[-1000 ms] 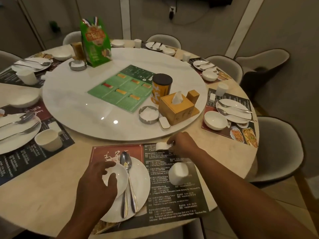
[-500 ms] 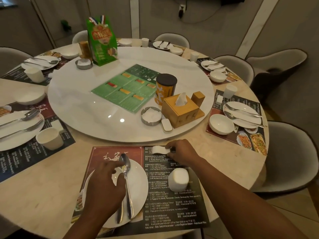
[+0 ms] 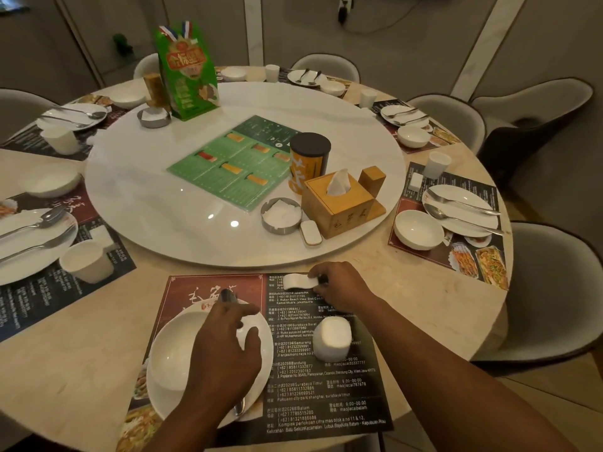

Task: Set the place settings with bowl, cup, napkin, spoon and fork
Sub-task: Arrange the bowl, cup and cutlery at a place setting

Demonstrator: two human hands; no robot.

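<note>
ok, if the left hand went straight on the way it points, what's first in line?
Likely the spoon, its bowl just beyond the left hand; past that, the turntable rim. Height unclear.

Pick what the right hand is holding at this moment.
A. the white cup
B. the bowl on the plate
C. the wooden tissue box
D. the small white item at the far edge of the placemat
D: the right hand pinches one end of the small white item at the far edge of the placemat, while the cup stands apart from it, nearer the person.
</note>
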